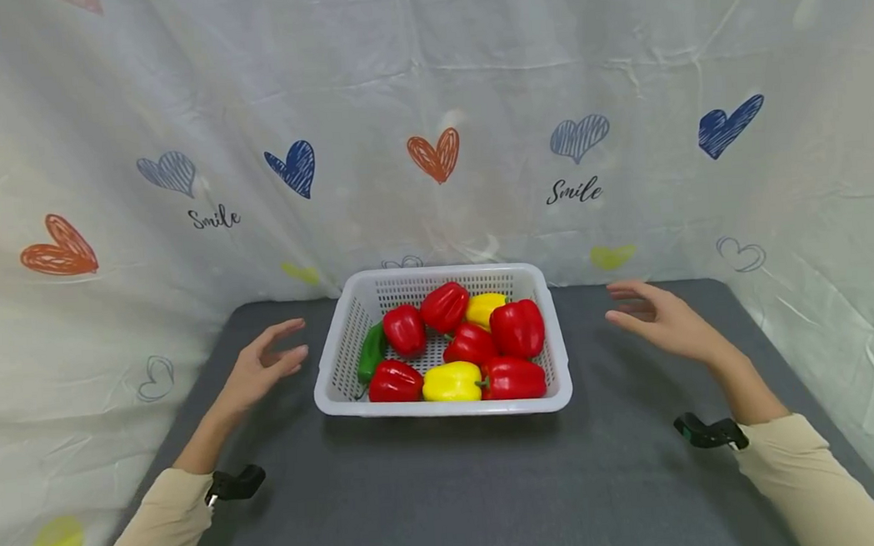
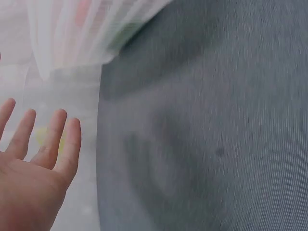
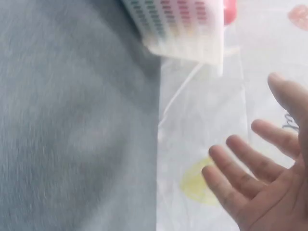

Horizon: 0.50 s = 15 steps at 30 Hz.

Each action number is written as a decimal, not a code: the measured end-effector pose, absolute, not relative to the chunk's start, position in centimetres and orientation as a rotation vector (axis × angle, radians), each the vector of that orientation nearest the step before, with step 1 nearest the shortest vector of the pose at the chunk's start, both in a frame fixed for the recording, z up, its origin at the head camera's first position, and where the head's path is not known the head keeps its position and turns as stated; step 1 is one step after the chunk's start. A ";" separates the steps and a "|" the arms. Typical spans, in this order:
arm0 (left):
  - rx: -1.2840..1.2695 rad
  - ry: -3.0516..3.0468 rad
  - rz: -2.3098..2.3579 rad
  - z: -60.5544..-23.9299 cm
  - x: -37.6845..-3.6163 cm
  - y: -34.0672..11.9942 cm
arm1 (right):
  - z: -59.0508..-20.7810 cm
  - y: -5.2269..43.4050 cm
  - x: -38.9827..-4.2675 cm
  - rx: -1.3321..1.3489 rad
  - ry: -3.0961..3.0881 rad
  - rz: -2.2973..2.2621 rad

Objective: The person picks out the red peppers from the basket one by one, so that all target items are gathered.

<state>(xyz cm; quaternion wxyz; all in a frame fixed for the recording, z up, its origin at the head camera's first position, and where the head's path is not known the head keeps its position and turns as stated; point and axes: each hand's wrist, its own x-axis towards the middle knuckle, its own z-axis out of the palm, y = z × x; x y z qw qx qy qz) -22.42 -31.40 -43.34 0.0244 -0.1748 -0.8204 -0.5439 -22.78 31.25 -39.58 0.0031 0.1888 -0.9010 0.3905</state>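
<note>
A white slotted basket point(image 1: 444, 408) stands mid-table and holds several bell peppers: red peppers point(image 1: 517, 326), yellow ones point(image 1: 452, 381) and one green pepper point(image 1: 371, 352). My left hand point(image 1: 262, 369) hovers open just left of the basket, fingers relaxed, holding nothing. My right hand point(image 1: 661, 316) hovers open to the right of the basket, also empty. In the left wrist view the left hand point(image 2: 33, 168) shows straight fingers above the table edge, with the basket's corner point(image 2: 72, 38) blurred above. In the right wrist view the right hand point(image 3: 262, 178) is spread, the basket's corner point(image 3: 183, 29) beyond it.
The basket sits on a dark grey table point(image 1: 450, 489). A white curtain printed with hearts and "Smile" point(image 1: 429, 140) closes in the back and both sides. A black wrist camera mount shows at each sleeve point(image 1: 235, 484).
</note>
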 end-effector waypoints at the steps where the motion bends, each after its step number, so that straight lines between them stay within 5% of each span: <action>1: -0.549 -2.527 -1.721 -43.5 -22.4 -31.1 | -39.7 31.1 -22.9 0.601 -2.794 1.239; 15: -0.583 -2.540 -1.689 -44.6 -22.6 -28.6 | -40.5 28.8 -23.8 0.634 -2.596 1.533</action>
